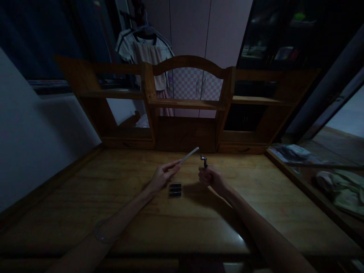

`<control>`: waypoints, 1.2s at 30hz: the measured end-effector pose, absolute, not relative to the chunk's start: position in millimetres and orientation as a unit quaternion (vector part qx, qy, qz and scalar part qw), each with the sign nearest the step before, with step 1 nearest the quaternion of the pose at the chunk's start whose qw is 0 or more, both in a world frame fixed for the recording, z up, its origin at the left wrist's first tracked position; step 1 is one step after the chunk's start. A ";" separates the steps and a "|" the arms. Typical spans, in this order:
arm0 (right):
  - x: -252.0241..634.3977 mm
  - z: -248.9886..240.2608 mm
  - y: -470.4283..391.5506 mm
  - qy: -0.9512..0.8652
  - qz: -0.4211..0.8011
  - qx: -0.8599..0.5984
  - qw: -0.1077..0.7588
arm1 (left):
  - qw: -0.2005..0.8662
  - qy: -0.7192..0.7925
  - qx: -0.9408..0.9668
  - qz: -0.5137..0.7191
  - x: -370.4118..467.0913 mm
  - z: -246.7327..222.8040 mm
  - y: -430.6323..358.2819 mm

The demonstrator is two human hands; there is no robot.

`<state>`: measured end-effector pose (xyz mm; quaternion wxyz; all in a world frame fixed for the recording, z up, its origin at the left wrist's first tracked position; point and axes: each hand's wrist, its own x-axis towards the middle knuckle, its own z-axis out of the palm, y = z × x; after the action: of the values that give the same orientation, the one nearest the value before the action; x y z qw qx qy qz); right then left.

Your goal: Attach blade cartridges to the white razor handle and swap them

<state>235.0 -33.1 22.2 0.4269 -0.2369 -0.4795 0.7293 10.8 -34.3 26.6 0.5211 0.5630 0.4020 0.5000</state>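
My left hand (165, 173) pinches a slim white stick (190, 155) between thumb and fingers, its far end tilted up to the right. My right hand (211, 176) is closed around the dark handle of a small tool with a shiny, bent metal head (203, 157). This tool stands upright above the fist; the dim light hides its exact kind. Between and below the hands, a small set of black strips (175, 190) lies on the wooden desk (136, 220). The stick and the metal head are close but apart.
A wooden shelf unit (187, 103) rises along the desk's back edge. A white wall (36, 136) borders the left side. On the right are plastic-wrapped items (297, 151) and a pale green cloth (348, 191). Clothes (148, 51) hang behind the shelves.
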 end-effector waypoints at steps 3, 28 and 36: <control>235.2 23.3 -32.7 -0.464 0.734 -0.245 0.432 | 0.541 0.386 0.568 0.486 10.8 27.1 -36.6; 234.2 22.3 -31.2 -0.445 0.748 -0.253 0.422 | 0.536 0.395 0.592 0.453 14.7 27.0 -38.3; 233.4 22.1 -31.5 -0.429 0.783 -0.226 0.390 | 0.518 0.399 0.586 0.479 13.2 23.4 -33.0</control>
<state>233.4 -31.5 22.1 0.3897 -0.2260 -0.4289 0.7830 13.2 -33.0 23.4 0.5182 0.5856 0.3992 0.4787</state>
